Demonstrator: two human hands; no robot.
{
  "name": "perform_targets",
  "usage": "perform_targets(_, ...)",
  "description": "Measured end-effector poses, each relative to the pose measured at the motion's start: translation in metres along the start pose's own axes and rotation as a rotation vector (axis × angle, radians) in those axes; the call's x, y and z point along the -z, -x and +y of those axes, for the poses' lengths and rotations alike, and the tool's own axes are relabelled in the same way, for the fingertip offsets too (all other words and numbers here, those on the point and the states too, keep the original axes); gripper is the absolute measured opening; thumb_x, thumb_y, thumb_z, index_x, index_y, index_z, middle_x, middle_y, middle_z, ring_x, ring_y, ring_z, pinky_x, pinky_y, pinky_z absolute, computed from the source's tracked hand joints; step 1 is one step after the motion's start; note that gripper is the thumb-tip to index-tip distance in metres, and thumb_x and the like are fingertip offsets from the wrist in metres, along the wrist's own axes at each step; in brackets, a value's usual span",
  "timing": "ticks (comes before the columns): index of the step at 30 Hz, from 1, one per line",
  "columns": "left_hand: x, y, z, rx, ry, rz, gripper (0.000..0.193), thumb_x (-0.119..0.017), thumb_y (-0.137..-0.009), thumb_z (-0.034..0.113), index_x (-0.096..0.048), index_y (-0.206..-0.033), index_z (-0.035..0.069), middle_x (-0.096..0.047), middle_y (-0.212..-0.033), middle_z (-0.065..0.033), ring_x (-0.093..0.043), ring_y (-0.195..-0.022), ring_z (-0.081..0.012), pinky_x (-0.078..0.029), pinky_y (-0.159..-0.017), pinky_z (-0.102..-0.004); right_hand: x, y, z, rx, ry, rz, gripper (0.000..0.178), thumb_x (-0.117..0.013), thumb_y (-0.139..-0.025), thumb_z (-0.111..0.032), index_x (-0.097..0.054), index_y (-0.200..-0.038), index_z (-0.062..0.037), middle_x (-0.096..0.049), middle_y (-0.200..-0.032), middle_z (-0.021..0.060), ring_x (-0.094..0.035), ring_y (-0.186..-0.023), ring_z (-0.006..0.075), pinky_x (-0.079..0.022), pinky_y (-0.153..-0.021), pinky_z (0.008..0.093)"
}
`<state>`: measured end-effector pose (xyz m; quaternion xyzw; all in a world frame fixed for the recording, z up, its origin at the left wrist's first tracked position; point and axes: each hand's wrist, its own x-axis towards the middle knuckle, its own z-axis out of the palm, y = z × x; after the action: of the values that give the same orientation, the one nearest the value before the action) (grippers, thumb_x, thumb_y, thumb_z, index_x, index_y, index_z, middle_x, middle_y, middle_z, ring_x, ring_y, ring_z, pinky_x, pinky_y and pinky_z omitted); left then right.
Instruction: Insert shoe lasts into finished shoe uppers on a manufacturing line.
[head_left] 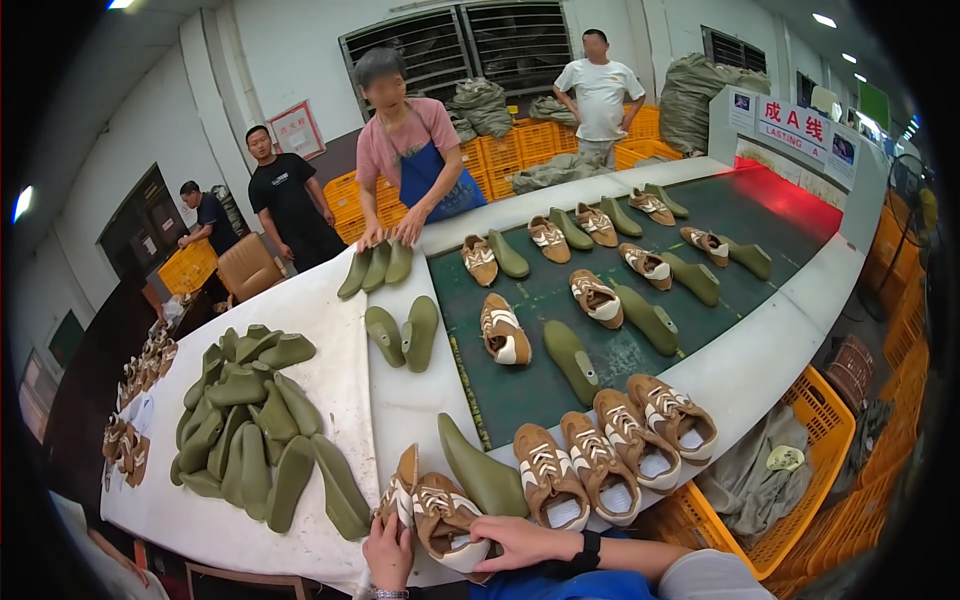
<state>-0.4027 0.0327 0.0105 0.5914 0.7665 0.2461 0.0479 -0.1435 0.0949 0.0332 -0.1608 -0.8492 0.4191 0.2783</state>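
Note:
My left hand holds the heel end of a brown sneaker with white stripes, tipped on its side at the near table edge. Beside it, my right hand, with a dark band on the wrist, grips the heel of a second brown sneaker. That shoe's opening faces me and its toe points away. A green shoe last lies just beyond the two shoes. Several matching laced sneakers stand in a row to the right of my right hand.
A heap of green lasts covers part of the white table. Sneakers and lasts sit in pairs on the green conveyor belt. Across from me a person in a blue apron touches lasts. An orange crate stands at right.

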Motion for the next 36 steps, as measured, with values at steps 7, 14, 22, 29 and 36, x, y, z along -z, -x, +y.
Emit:
perform_targets(7,-0.003,-0.002,0.015,-0.041,-0.189,0.010,0.046,-0.068,-0.076,0.026,-0.059,-0.118,0.009,-0.055,-0.119,-0.0214,-0.058,-0.099,-0.0363,-0.046,-0.080,-0.0454,0.033,0.007,-0.038,0.003,-0.032,0.095,0.042,-0.073,-0.078,-0.035,-0.051,-0.094,-0.0028,-0.053,-0.100,0.0098,-0.055,-0.088,0.0276,-0.046,-0.076,0.0325)
perform_targets(14,0.016,-0.008,0.047,0.182,0.895,0.022,0.063,-0.065,-0.077,0.009,-0.040,-0.134,-0.004,-0.047,-0.130,-0.0210,-0.046,-0.122,-0.0327,-0.035,-0.104,-0.0376,0.037,0.001,-0.047,0.223,0.287,0.220,0.039,-0.076,-0.073,-0.037,-0.054,-0.087,-0.0078,-0.054,-0.097,0.0063,-0.055,-0.081,0.0242,-0.044,-0.070,0.0332)
perform_targets(22,0.037,-0.005,0.097,-0.232,0.410,0.077,0.076,-0.075,-0.073,0.017,-0.037,-0.135,-0.004,-0.049,-0.127,-0.0241,-0.050,-0.118,-0.0345,-0.041,-0.098,-0.0364,0.027,-0.003,-0.047,0.210,0.399,0.123,0.034,-0.072,-0.073,-0.035,-0.054,-0.089,-0.0116,-0.052,-0.097,0.0047,-0.052,-0.080,0.0229,-0.042,-0.069,0.0330)
perform_targets(29,0.045,-0.002,0.098,-0.143,0.343,0.042,0.067,-0.079,-0.070,0.019,-0.049,-0.126,-0.002,-0.060,-0.109,-0.0223,-0.061,-0.098,-0.0363,-0.049,-0.083,-0.0389,0.026,-0.001,-0.046,0.211,0.355,0.109,0.032,-0.072,-0.073,-0.034,-0.054,-0.089,-0.0122,-0.051,-0.096,0.0045,-0.052,-0.081,0.0226,-0.042,-0.070,0.0335)
perform_targets(36,0.044,-0.005,0.100,-0.223,0.325,0.070,0.066,-0.079,-0.069,0.014,-0.050,-0.125,-0.003,-0.062,-0.106,-0.0210,-0.062,-0.096,-0.0337,-0.050,-0.083,-0.0373,0.029,0.002,-0.044,0.218,0.381,0.136,0.032,-0.072,-0.074,-0.036,-0.055,-0.087,-0.0125,-0.051,-0.095,0.0036,-0.050,-0.078,0.0218,-0.039,-0.067,0.0329)
